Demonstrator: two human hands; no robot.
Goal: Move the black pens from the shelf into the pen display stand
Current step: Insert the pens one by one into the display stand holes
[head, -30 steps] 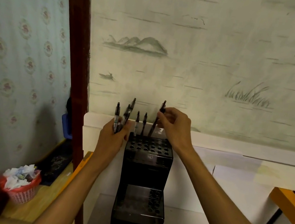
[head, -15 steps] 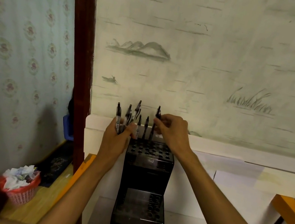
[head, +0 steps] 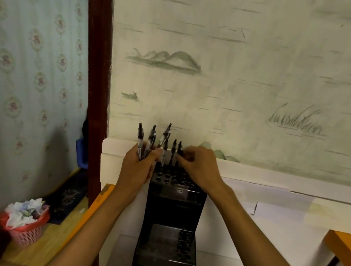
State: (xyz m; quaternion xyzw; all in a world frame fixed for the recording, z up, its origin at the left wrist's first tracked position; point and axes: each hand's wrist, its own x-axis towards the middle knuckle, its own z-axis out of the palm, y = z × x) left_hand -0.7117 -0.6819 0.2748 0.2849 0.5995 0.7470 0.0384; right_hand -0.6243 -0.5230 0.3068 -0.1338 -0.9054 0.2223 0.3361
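Evidently light, stiff and slick, the black pens (head: 149,143) suit a mid-barrel pinch. Left hand (head: 137,168) grips a bundle at 10 o'clock of the pen display stand (head: 175,203); right hand (head: 201,168) pinches one pen (head: 179,151) over the top holes.

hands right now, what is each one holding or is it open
Left hand: grips a bunch of black pens, held upright beside the pen display stand.
Right hand: pinches one black pen over the stand's top holes.

One head-worn camera looks forward and down from close behind the arms, facing the far wall (head: 250,75); the pen display stand (head: 175,203) sits centre, near.
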